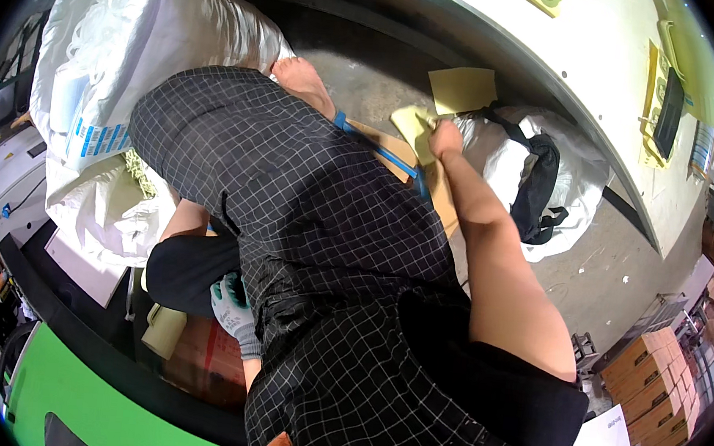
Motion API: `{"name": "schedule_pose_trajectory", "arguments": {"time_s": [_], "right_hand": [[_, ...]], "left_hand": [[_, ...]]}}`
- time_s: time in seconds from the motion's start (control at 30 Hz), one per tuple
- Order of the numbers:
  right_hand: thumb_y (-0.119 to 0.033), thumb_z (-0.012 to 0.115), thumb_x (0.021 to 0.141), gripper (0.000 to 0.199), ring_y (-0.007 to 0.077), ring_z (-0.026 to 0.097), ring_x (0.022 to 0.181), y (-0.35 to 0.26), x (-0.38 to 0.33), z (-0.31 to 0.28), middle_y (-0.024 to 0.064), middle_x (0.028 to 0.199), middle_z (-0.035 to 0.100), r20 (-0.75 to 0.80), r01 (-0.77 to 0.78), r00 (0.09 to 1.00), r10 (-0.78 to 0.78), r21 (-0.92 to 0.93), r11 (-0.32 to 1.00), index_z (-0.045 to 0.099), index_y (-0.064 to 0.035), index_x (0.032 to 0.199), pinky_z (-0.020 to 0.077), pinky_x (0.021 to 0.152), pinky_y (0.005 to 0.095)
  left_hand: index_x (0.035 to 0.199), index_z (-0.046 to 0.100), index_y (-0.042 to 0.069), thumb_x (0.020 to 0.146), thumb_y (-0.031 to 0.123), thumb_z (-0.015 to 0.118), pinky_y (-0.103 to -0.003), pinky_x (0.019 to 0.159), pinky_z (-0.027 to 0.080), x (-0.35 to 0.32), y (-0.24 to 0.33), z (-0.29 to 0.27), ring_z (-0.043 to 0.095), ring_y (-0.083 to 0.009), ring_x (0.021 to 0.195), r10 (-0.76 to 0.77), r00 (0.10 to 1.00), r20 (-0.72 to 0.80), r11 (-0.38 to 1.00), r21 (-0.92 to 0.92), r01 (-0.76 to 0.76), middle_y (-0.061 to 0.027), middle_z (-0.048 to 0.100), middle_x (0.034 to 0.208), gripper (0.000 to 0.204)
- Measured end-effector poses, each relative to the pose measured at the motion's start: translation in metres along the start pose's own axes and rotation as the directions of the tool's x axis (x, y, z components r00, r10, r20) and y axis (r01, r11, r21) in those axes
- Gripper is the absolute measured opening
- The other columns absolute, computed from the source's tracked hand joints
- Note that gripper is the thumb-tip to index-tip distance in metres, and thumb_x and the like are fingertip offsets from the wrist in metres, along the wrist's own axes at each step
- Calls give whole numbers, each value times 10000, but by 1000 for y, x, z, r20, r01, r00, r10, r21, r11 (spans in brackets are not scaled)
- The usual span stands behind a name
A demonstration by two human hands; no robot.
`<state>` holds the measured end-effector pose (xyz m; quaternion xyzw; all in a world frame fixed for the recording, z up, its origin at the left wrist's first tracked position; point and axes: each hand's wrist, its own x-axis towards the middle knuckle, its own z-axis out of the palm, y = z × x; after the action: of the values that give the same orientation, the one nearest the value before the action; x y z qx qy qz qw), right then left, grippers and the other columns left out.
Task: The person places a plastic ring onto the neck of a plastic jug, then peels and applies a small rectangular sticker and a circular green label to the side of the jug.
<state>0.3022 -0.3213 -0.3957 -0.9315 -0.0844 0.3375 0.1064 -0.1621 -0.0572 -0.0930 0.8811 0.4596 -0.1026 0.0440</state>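
Note:
My right hand (445, 137) reaches far out past my raised knee in checked trousers (292, 192) and pinches a pale yellow sheet (412, 124). Under it lie a brown cardboard piece (440, 196) and a thin blue bar (380, 153). My bare foot (302, 78) rests on the grey floor close by. A second yellow sheet (462, 88) lies just beyond the hand. My left hand (232, 307), in a green and white glove, sits low beside my thigh over a reddish-brown box (205, 363). My leg hides the glove's fingers, so its grip does not show.
Big white sacks (136, 25) fill the upper left. A white bag with a black strapped bag (539, 184) lies right of my arm. A cream roll (162, 329) sits by the box. Stacked cardboard boxes (657, 389) stand lower right, a green surface (86, 403) lower left.

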Motion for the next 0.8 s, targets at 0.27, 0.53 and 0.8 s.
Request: {"name": "schedule_pose_trajectory", "arguments": {"time_s": [0.27,0.53,0.8], "right_hand": [[-70,604,885,414,416,673,1197,-27,18,-65,267,1224,716,3,147,989,-147,-7,989,706,-107,1284,529,1029,495],[-122,564,948,388,397,668,1221,-11,38,-52,218,1269,718,59,211,977,-203,-203,956,662,-156,1322,538,1029,481],[-191,546,983,315,374,660,1244,27,143,-43,168,1280,727,-48,291,930,-365,-509,810,758,-137,1210,519,1051,502]], "left_hand": [[1142,717,92,985,268,715,-484,844,539,16,25,-9,658,-377,959,71,989,-131,997,0,-72,-155,658,1053,235],[1096,723,81,967,275,738,-481,800,539,37,47,-22,666,-377,933,34,991,-131,999,45,-28,-160,657,1040,234],[1238,701,78,973,316,715,-511,969,525,44,38,-41,642,-442,1141,-123,988,93,976,192,104,-258,656,1296,356]]}}
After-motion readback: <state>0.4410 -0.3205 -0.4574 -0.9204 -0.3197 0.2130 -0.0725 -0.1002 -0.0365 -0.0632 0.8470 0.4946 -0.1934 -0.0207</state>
